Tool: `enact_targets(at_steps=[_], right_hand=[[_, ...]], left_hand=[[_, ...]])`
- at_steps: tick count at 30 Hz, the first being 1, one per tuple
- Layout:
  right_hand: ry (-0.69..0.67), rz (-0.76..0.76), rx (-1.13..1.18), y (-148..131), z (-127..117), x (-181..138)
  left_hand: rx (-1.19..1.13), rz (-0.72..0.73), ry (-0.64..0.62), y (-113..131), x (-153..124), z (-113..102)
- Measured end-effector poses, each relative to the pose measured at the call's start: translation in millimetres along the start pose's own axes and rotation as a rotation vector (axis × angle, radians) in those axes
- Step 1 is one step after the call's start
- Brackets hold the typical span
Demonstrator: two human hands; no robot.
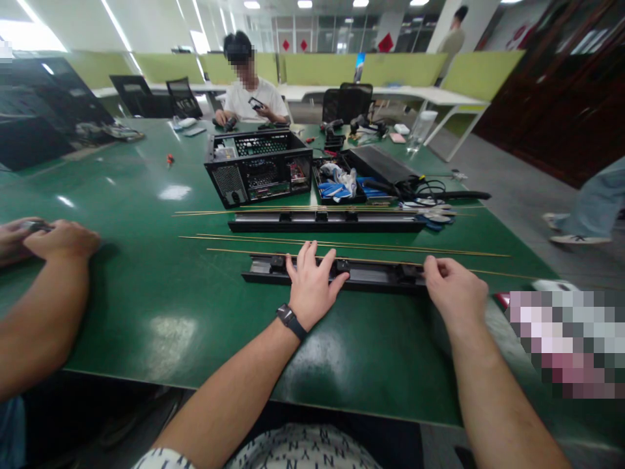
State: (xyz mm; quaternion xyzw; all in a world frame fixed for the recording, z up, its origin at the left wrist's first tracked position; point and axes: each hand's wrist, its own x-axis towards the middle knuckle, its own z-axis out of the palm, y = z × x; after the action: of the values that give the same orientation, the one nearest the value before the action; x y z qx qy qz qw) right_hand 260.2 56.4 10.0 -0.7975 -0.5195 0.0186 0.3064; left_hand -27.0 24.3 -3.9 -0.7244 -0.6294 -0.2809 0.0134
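Observation:
A long black rail (371,273) lies across the green table (146,293) right in front of me. My left hand (312,283), with a dark watch on the wrist, lies flat on the rail's left part, fingers spread. My right hand (452,286) is curled round the rail's right end, fingers pressed on it. Several thin brass rods (342,244) lie just beyond the rail. A second black rail (327,223) lies further back.
An open black computer case (258,166) and a black tray of parts and cables (361,176) stand mid-table. Another person's arms (43,260) rest at the left. A person sits at the far side, one stands behind, and legs pass at right.

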Motion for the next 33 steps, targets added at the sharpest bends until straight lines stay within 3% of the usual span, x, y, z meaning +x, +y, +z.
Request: enact_targets(at_steps=[6,14,19,28,33], right_hand=[[-0.042,-0.056,0.063,-5.0,1.3,-4.9],[0.049,-0.048,-0.012,2.5,0.5,-0.2],[-0.03,-0.087,0.085,-2.0,3.7,-4.6],[0.028,-0.028,-0.036,1.1,-0.2,0.4],[-0.001,-0.039,0.084,1.1,1.2,-1.5]], left_hand=[[0.003,-0.006,-0.004,0.6,0.2,-0.7],[0.012,-0.005,-0.003,0.4,0.2,-0.2],[0.007,-0.004,-0.005,0.6,0.4,-0.9],[0.011,-0.005,-0.012,0.2,0.5,-0.6],[0.016,-0.003,-0.009,0.4,0.0,-1.0]])
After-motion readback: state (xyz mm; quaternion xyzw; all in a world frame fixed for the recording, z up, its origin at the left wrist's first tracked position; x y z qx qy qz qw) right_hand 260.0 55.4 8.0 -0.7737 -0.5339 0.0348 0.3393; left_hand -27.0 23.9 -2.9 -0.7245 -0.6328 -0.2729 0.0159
